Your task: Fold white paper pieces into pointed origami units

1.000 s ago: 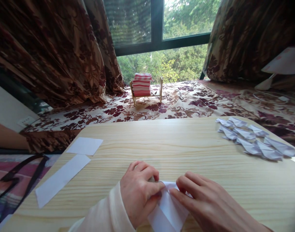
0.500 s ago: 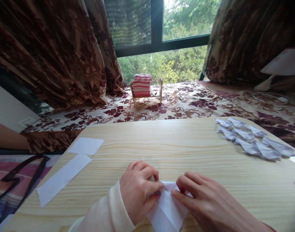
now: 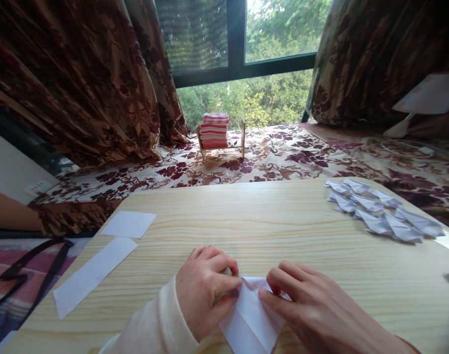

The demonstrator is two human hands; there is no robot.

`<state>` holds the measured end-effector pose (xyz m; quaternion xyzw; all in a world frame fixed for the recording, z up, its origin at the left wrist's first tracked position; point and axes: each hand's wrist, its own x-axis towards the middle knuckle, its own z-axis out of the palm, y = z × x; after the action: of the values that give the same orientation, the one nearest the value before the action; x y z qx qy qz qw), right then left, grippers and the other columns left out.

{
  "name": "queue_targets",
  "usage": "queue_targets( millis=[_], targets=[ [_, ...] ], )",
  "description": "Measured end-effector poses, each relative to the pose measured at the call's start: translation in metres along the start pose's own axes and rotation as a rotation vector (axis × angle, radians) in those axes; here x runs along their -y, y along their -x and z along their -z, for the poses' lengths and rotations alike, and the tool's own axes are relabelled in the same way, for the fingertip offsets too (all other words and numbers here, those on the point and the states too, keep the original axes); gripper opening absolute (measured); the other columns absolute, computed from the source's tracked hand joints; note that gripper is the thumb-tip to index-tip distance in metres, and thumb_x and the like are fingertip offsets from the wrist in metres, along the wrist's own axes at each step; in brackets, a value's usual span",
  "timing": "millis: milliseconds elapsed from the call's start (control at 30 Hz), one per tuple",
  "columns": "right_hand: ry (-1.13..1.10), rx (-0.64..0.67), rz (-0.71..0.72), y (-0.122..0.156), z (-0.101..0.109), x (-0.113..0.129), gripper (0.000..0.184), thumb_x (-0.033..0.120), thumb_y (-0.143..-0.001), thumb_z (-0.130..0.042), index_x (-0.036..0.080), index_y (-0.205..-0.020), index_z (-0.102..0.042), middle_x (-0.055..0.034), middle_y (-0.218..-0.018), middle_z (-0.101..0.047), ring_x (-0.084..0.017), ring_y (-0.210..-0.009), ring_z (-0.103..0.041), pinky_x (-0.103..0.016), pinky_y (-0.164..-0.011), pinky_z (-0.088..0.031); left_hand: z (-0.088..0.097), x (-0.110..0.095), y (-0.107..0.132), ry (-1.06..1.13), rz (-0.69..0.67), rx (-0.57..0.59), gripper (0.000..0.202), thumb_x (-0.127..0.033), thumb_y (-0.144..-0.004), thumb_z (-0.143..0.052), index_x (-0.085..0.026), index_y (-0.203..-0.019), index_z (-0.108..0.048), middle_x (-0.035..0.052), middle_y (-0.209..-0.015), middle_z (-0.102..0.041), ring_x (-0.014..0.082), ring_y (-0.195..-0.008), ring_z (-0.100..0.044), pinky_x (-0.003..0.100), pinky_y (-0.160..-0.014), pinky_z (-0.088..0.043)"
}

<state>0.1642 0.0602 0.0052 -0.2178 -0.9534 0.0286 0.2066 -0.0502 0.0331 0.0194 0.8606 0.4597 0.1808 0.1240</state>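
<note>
- From my distant seat I am seeing the left hand (image 3: 206, 290) sitting slightly farther from the right hand (image 3: 301, 300) than half a second ago; the whole view is also drifting a little, which I am putting down to the head camera.
- The paper (image 3: 252, 317) is lying at the near edge of my view, between the hands on the pale wooden table (image 3: 246, 211), showing diagonal creases.
- The left hand is curling, thumb and forefinger nearly meeting, and is having hold of the paper's upper left edge.
- The right hand is bending its fingers over the upper right edge, thumb pressing on the paper; the gap between its fingers and thumb is looking small.
- I am judging this piece partly folded: its lower part is lying broad and flat.
- A cluster of folded white pieces (image 3: 375, 221) is resting at the far right, looking finished.
- At the left, a squarish sheet (image 3: 128, 224) and a long strip (image 3: 95, 278) are lying flat, seemingly unfolded.
- I am finding no brand, label or readable writing; the paper surfaces are appearing blank.
</note>
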Motion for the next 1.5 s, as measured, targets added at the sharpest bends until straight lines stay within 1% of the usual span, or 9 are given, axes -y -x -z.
queue_targets(
  millis=[133,600,733,833,1000,1100,1267,1400,1500],
  targets=[
    [-0.001,-0.013,0.018,-0.001,-0.001,-0.002,0.024,0.011,-0.089,-0.038,0.018,-0.072,-0.054,-0.0013,-0.069,-0.051,-0.015,-0.062,-0.042,-0.029,-0.053,-0.027,0.0,-0.001,0.001,0.001,0.007,0.004,0.02,-0.012,-0.068,-0.064,-0.027,-0.081,-0.066,-0.0034,-0.091,-0.064,0.0166,-0.089,-0.052,0.035,-0.081,-0.037],
    [0.013,0.021,-0.013,0.005,-0.006,-0.001,0.012,0.01,-0.082,-0.048,0.019,-0.076,-0.054,0.0001,-0.072,-0.051,-0.014,-0.065,-0.043,-0.029,-0.055,-0.028,0.003,-0.003,0.001,0.001,0.015,0.013,0.022,-0.012,-0.068,-0.062,-0.027,-0.084,-0.066,-0.0035,-0.09,-0.063,0.0164,-0.088,-0.051,0.035,-0.081,-0.037],
    [0.03,0.045,-0.021,0.005,-0.005,-0.001,0.011,0.012,-0.083,-0.049,0.019,-0.076,-0.053,-0.0001,-0.073,-0.052,-0.013,-0.065,-0.044,-0.028,-0.055,-0.029,0.002,-0.008,0.0,-0.005,-0.018,-0.11,0.025,-0.013,-0.074,-0.052,-0.024,-0.093,-0.064,0.0016,-0.091,-0.061,0.0177,-0.088,-0.051,0.037,-0.082,-0.039],
    [0.053,0.019,-0.02,0.004,-0.004,0.001,0.011,0.012,-0.084,-0.049,0.019,-0.076,-0.054,-0.0004,-0.072,-0.052,-0.014,-0.064,-0.045,-0.027,-0.054,-0.03,-0.011,-0.013,-0.002,-0.065,-0.038,-0.222,0.031,-0.015,-0.076,-0.048,-0.025,-0.102,-0.061,0.0045,-0.1,-0.059,0.0205,-0.096,-0.049,0.045,-0.092,-0.034],
    [0.075,0.096,-0.056,0.004,-0.004,0.004,0.009,0.013,-0.083,-0.052,0.02,-0.079,-0.055,-0.0003,-0.074,-0.053,-0.015,-0.069,-0.048,-0.028,-0.059,-0.034,-0.033,-0.014,0.001,-0.143,-0.041,-0.248,0.023,-0.021,-0.083,-0.044,-0.027,-0.098,-0.061,0.0013,-0.091,-0.06,0.0189,-0.094,-0.05,0.049,-0.099,-0.027],
    [0.08,0.116,-0.062,0.004,-0.006,0.003,0.008,0.013,-0.082,-0.054,0.02,-0.077,-0.054,-0.0002,-0.075,-0.053,-0.016,-0.07,-0.048,-0.028,-0.059,-0.034,-0.035,-0.011,0.005,-0.202,-0.048,-0.267,0.021,-0.02,-0.085,-0.043,-0.027,-0.095,-0.061,0.0005,-0.091,-0.061,0.0177,-0.093,-0.051,0.048,-0.1,-0.026],
    [0.066,0.06,-0.013,0.008,-0.006,-0.002,0.009,0.016,-0.085,-0.049,0.021,-0.079,-0.055,-0.0007,-0.073,-0.052,-0.015,-0.066,-0.045,-0.027,-0.056,-0.033,-0.039,-0.014,0.008,-0.27,-0.075,-0.355,0.018,-0.019,-0.086,-0.044,-0.025,-0.091,-0.061,-0.0004,-0.087,-0.062,0.0159,-0.09,-0.053,0.046,-0.101,-0.026],
    [-0.01,0.109,-0.109,0.008,0.007,-0.008,0.01,0.015,-0.082,-0.05,0.022,-0.079,-0.057,-0.0013,-0.075,-0.053,-0.016,-0.067,-0.045,-0.026,-0.055,-0.032,-0.043,-0.022,0.009,-0.281,-0.054,-0.38,0.022,-0.022,-0.088,-0.04,-0.022,-0.09,-0.062,-0.0009,-0.074,-0.062,0.0146,-0.075,-0.055,0.043,-0.1,-0.028],
    [-0.08,0.167,-0.161,0.005,0.016,-0.009,0.016,0.01,-0.08,-0.05,0.022,-0.074,-0.058,-0.0009,-0.075,-0.053,-0.015,-0.067,-0.045,-0.026,-0.057,-0.033,-0.042,-0.027,0.011,-0.29,-0.045,-0.375,0.023,-0.021,-0.087,-0.041,-0.02,-0.093,-0.063,0.0004,-0.077,-0.065,0.0156,-0.078,-0.056,0.041,-0.1,-0.029]
  ],
)
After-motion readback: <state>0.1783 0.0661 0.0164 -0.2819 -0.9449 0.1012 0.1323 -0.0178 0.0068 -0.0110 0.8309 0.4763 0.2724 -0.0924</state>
